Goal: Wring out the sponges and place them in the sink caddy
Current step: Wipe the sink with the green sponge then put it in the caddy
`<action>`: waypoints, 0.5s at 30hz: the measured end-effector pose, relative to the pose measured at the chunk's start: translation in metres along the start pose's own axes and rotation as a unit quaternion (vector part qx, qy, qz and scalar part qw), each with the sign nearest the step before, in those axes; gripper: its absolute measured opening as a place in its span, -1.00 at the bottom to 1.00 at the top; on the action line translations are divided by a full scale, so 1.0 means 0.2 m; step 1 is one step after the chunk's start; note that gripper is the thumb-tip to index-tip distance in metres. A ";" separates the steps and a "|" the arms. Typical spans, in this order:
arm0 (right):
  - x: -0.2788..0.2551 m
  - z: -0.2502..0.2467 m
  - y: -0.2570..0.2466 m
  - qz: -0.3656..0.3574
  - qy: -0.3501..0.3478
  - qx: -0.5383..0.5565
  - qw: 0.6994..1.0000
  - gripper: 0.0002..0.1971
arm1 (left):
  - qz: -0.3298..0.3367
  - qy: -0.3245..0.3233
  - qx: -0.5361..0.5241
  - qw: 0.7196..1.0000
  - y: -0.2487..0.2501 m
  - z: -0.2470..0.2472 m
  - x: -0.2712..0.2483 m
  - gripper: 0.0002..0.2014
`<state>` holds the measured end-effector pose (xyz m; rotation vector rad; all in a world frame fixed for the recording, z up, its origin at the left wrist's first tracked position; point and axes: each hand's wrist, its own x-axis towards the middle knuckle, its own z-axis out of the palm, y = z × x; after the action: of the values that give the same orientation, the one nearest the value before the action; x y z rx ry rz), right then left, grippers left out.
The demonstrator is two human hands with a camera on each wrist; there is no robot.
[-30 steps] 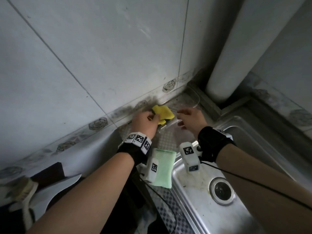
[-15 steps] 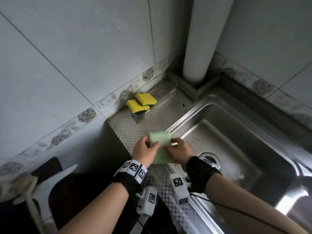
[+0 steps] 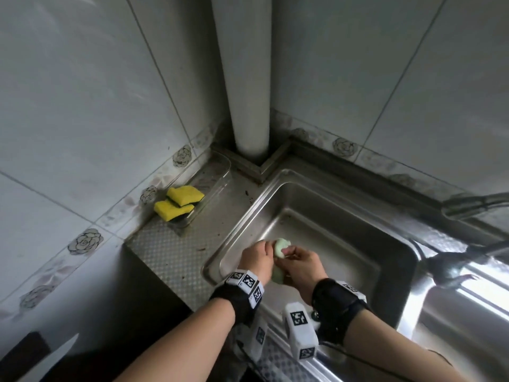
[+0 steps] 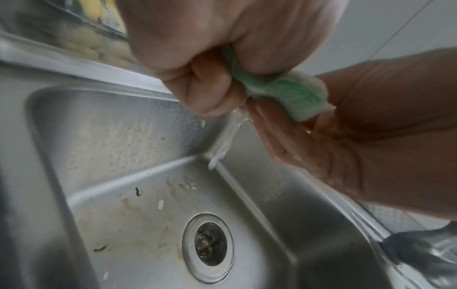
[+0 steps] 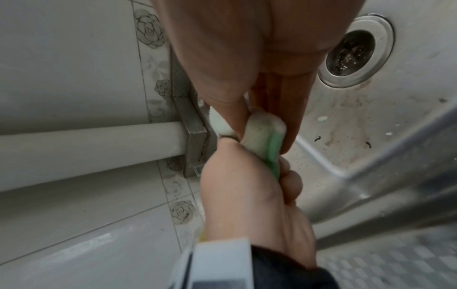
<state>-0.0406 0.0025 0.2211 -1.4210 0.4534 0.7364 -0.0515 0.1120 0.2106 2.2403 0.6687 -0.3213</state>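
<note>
Over the sink basin (image 3: pixel 338 227), my left hand (image 3: pixel 259 255) and right hand (image 3: pixel 298 260) both grip a pale green sponge (image 3: pixel 281 246), crumpled between them. In the left wrist view my left hand (image 4: pixel 210 64) is a tight fist round the green sponge (image 4: pixel 287 91), and a thin stream of water (image 4: pixel 222 142) runs off it into the basin. In the right wrist view my right hand (image 5: pixel 269 109) pinches the sponge's (image 5: pixel 265 133) other end between thumb and fingers. Two yellow sponges (image 3: pixel 179 201) lie in the clear caddy (image 3: pixel 220 175) on the counter by the wall.
A white pipe (image 3: pixel 245 78) stands in the tiled corner behind the caddy. The drain (image 4: pixel 210 246) lies below my hands. A patterned steel counter (image 3: pixel 170 255) runs left of the sink. A metal tap (image 3: pixel 473 205) reaches in from the right.
My left hand left the yellow sponge in the caddy. Both hands then took the green sponge off the counter, carried it right over the basin and now squeeze it.
</note>
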 end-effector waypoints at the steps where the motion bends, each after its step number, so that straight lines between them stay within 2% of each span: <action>1: 0.00 -0.01 -0.01 0.004 -0.010 0.012 1.000 -0.82 | 0.011 -0.004 -0.018 1.000 0.00 -0.02 0.01 -0.64; 5: 0.02 -0.08 -0.04 0.014 -0.023 0.030 0.999 -0.71 | 0.019 0.001 -0.053 0.998 0.03 -0.13 0.15 -0.54; 7: 0.04 -0.13 -0.02 0.017 -0.010 0.014 1.000 -0.69 | 0.033 0.065 -0.086 0.994 0.05 -0.21 0.28 -0.50; 10: 0.03 -0.20 0.06 0.024 0.004 -0.016 1.000 -0.73 | 0.067 0.116 -0.089 0.987 0.05 -0.28 0.51 -0.64; 13: 0.03 -0.29 0.13 0.028 0.023 -0.046 0.998 -0.76 | 0.073 0.099 0.006 0.992 -0.04 -0.33 0.67 -0.72; 15: 0.02 -0.33 0.16 0.038 0.031 -0.057 0.997 -0.77 | 0.085 0.113 0.175 0.974 -0.14 -0.32 0.70 -0.64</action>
<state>-0.0509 -0.0614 0.1863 -1.5439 0.5215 0.7915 0.0504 0.2250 0.1791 2.6818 0.5627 -0.1044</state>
